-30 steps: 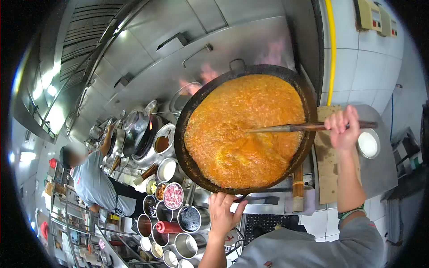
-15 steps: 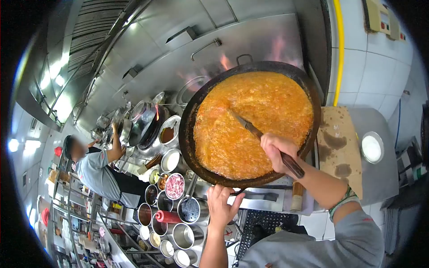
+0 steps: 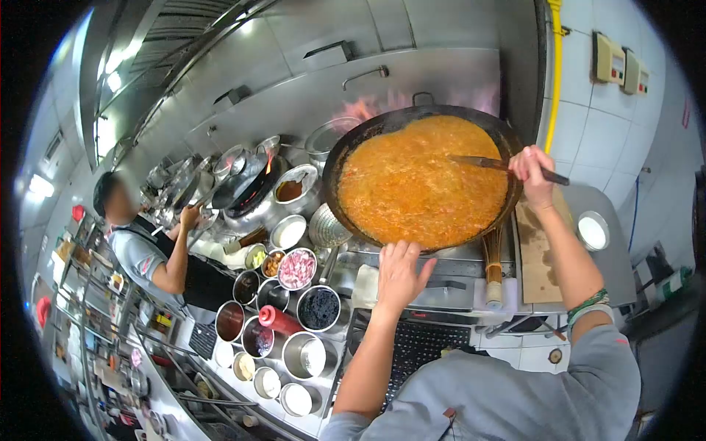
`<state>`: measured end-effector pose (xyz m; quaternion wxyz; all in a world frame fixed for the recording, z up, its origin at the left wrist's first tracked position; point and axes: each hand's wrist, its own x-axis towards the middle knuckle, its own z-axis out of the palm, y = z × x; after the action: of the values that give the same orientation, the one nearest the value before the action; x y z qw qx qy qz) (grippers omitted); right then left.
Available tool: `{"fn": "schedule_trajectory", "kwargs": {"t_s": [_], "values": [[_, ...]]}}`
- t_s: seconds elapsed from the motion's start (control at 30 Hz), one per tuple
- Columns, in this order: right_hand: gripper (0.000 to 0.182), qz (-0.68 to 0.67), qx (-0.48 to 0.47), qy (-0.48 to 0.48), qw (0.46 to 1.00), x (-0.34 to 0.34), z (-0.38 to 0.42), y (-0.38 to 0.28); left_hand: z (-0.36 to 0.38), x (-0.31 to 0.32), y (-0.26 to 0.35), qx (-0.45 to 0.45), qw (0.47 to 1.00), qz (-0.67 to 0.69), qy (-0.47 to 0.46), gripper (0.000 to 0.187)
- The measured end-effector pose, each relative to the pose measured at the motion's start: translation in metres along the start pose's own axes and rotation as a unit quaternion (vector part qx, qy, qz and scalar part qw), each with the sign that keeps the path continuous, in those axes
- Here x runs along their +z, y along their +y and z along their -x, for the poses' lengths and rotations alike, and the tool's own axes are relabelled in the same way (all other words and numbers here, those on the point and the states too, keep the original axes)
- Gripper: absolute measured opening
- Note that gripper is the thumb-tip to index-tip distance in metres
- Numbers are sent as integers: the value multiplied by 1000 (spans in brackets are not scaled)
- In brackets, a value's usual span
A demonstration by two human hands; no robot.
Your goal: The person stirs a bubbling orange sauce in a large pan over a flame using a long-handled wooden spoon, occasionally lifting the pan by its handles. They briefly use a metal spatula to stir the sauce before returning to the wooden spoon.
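Note:
A large dark wok (image 3: 334, 158) holds bubbling orange-brown sauce (image 3: 419, 184). My right hand (image 3: 533, 175) is closed around the wooden handle of a long spatula (image 3: 487, 162), above the wok's right rim. The spatula lies almost level, its far end dipping into the sauce, so the blade's shape is hidden. My left hand (image 3: 399, 275) is at the near rim, fingers over the wok's near handle and thumb apart; the hand covers that handle. A bamboo wok brush (image 3: 493, 272) stands just below the rim between my hands.
Flames rise behind the wok. At left are several metal pots, including one of raw meat pieces (image 3: 297, 269), a red squeeze bottle (image 3: 279, 321) and a perforated ladle (image 3: 329, 228). A co-worker (image 3: 147, 253) works at another wok. Stained cardboard (image 3: 539, 253) and a white-filled bowl (image 3: 592, 231) lie right.
My right hand has swung the spatula from the wok's middle to its right side, turning it nearly level. My left hand stays at the near rim. The camera view has shifted.

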<state>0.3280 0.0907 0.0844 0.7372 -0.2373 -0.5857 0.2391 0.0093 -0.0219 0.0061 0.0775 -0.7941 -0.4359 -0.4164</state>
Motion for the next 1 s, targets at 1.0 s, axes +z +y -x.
{"fn": "schedule_trajectory", "kwargs": {"t_s": [1.0], "values": [[40, -73, 109, 78, 988, -5, -92, -150, 1, 0, -7, -15, 998, 55, 36, 31]]}}
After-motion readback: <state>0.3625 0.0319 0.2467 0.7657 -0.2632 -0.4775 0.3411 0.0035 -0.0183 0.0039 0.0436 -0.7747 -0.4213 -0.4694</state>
